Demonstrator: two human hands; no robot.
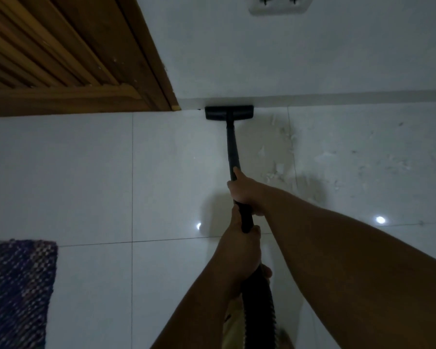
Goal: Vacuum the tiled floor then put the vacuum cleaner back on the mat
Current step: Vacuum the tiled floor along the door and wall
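The black vacuum floor head [229,113] rests on the white tiled floor [91,177], pressed against the base of the wall beside the door frame. Its black wand [231,147] runs back towards me. My right hand [247,195] grips the wand higher up, thumb along it. My left hand [239,255] holds it lower, where the ribbed black hose [258,311] begins. White scraps and dust [282,152] lie scattered on the tiles to the right of the wand. The corner of a purple woven mat [15,285] shows at the lower left. The vacuum's body is out of view.
A brown slatted wooden door [61,59] and its frame fill the upper left. The white wall [300,54] carries a socket plate [280,5] at the top edge. Two bright light reflections [380,219] shine on the glossy tiles.
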